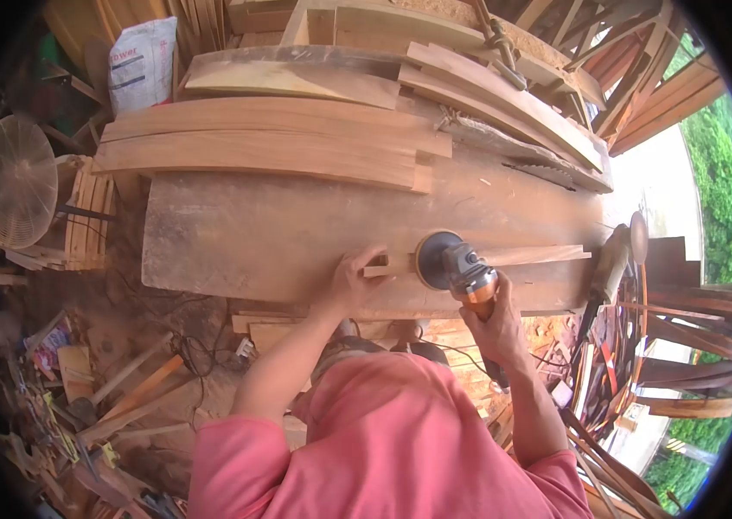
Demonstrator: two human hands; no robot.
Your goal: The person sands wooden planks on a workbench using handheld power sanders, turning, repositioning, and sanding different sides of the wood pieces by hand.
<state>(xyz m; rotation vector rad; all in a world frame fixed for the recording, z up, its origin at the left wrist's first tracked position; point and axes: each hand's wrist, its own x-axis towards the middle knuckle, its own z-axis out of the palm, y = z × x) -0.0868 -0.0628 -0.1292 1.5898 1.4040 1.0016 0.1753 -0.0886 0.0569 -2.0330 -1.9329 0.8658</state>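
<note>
- Broad brown wooden table point(201, 233): long tan boards point(262, 138) lie toward its far edge.
- Slender pale wooden strip point(539, 254): near the table's near edge; sanding seems underway, the amount left unclear.
- Grey-and-orange disc sander point(468, 275): over the strip, right hand point(495, 324) gripping it.
- Left hand point(354, 278): grasping the strip's left end.

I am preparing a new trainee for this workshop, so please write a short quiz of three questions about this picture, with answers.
1. Which hand holds the power tool?
2. True or false: the round fan stands at the left of the picture.
3. The left hand is nearest to: A. the white bag; B. a wood strip; C. the toothed blade.

Key: 1. The right hand. 2. True. 3. B.
</note>
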